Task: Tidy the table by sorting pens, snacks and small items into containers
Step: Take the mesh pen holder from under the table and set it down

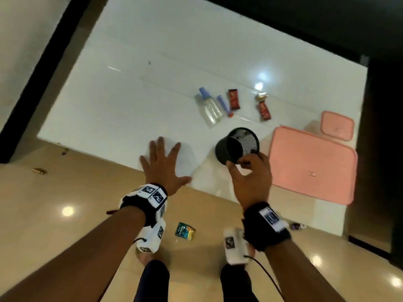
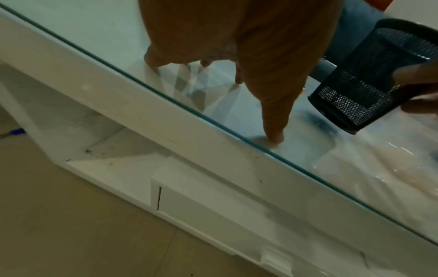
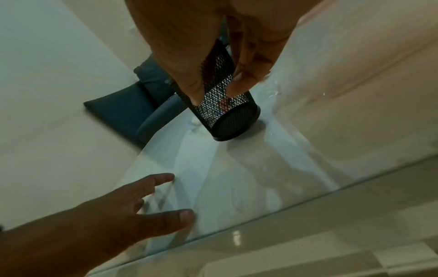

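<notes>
Black mesh pen cup point(image 1: 237, 146), tilted and empty, is gripped in my right hand point(image 1: 250, 177) at the frame's centre while my left hand point(image 1: 162, 164) lies spread on the worktop point(image 1: 130, 94), so sorting has barely begun: snack bars point(image 1: 234, 99), pen point(image 1: 224, 105) and bottle point(image 1: 209, 107) lie loose above, pink containers point(image 1: 314, 164) lidded at right.

1. Head view looks steeply down on the glass table point(image 1: 122, 101) from above; both hands are in view.
2. Left wrist view sits low at the table edge, close.
3. Right wrist view looks along the fingers; all three views share the mesh pen cup point(image 1: 237, 146).
</notes>
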